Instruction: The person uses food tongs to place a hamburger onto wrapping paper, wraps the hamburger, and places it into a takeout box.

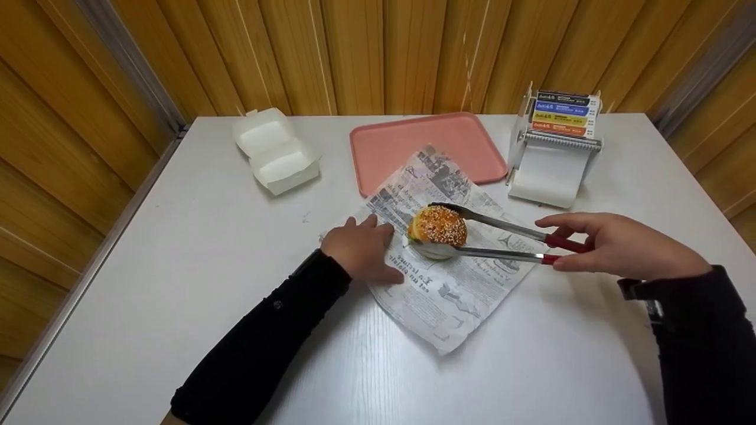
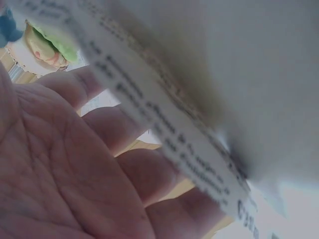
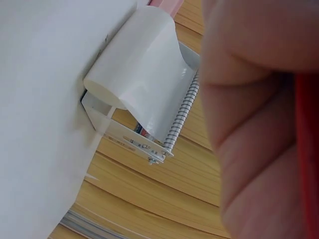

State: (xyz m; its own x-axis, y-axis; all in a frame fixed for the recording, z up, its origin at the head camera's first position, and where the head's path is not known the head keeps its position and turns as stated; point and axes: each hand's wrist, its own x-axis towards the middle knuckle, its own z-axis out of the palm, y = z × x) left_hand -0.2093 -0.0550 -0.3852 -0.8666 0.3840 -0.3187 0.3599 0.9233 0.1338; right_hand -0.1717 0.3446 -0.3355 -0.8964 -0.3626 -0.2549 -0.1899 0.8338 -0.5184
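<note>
A sesame-topped hamburger (image 1: 440,227) sits on a sheet of newsprint-patterned wrapping paper (image 1: 425,307). My right hand (image 1: 620,245) grips metal tongs (image 1: 502,253) by their red handles, and the tong heads lie on either side of the bun. In the right wrist view a strip of red handle (image 3: 305,149) shows beside the curled fingers. My left hand (image 1: 361,251) rests with spread fingers at the paper's left edge. The left wrist view has the paper's edge (image 2: 164,124) running across those fingertips, with green lettuce and filling of the hamburger (image 2: 45,47) beyond.
Behind the paper lies a pink tray (image 1: 390,156), its front partly covered by the paper's far corner. An open white takeaway box (image 1: 283,162) stands at back left. At back right is a label dispenser (image 1: 555,159) with a white roll. Wooden panels (image 1: 354,59) back the table.
</note>
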